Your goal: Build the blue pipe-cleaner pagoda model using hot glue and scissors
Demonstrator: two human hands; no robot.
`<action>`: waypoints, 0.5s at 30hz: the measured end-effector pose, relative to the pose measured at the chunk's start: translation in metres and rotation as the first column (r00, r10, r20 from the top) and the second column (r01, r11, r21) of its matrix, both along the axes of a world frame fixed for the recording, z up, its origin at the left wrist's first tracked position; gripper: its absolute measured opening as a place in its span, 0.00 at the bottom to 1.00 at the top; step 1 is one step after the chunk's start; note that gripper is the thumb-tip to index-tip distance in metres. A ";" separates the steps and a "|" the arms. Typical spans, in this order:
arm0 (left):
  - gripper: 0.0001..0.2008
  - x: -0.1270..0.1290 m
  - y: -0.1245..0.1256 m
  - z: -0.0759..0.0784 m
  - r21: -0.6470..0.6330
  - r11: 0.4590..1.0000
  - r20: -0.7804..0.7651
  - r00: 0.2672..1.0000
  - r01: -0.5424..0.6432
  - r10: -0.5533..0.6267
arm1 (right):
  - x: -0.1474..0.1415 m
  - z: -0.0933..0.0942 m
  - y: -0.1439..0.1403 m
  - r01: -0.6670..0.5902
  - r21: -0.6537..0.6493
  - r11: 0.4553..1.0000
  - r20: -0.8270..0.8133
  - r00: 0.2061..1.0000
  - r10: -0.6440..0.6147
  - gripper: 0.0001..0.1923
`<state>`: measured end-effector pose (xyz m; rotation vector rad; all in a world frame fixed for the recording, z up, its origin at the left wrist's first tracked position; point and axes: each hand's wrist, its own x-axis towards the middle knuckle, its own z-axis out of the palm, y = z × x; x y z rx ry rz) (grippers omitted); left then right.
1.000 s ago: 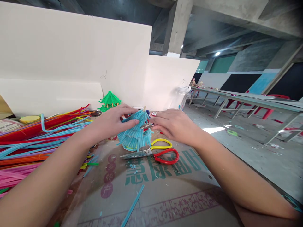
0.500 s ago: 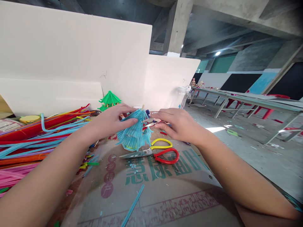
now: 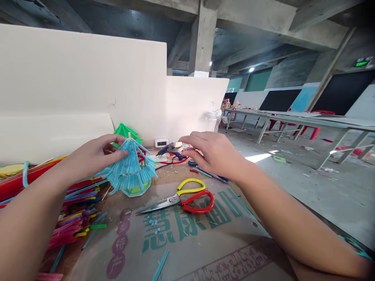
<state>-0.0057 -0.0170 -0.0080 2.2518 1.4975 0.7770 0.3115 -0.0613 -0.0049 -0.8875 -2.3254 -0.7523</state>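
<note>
Cardboard [image 3: 205,249] shows green Chinese print beneath scissors [image 3: 181,199].

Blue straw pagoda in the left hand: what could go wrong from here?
1. The left hand grips the blue straw pagoda by its thin roof straws; a tight grip may bend them or break them loose.
2. The right hand pinches a small metal piece just above the glue gun; if the gun is hot, fingers could get burned.
3. The scissors lie under the arms and could get knocked.
</note>
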 end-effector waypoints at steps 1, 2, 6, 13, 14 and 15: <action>0.23 0.000 -0.001 0.001 -0.010 1.000 0.010 1.000 0.007 -0.007 | 0.000 0.000 0.000 0.004 -0.002 1.000 -0.006 1.000 -0.004 0.15; 0.22 0.000 -0.002 0.001 -0.010 1.000 0.017 1.000 0.019 -0.019 | 0.001 0.000 0.001 0.008 -0.005 1.000 -0.011 1.000 -0.008 0.15; 0.20 0.010 -0.006 -0.001 0.026 0.995 0.018 0.996 0.091 -0.092 | -0.003 -0.004 0.002 0.008 -0.040 0.999 -0.013 1.000 -0.009 0.16; 0.19 0.025 -0.009 -0.007 0.155 0.979 -0.028 0.992 0.130 -0.127 | -0.017 -0.020 0.007 -0.058 -0.038 0.998 0.044 0.997 0.060 0.17; 0.19 0.026 -0.011 -0.006 0.159 0.977 -0.031 0.990 0.142 -0.139 | -0.019 -0.023 0.007 -0.066 -0.023 0.998 0.048 0.997 0.067 0.17; 0.18 0.027 -0.013 -0.006 0.161 0.974 -0.031 0.987 0.158 -0.155 | -0.021 -0.025 0.008 -0.074 -0.003 0.997 0.052 0.996 0.074 0.17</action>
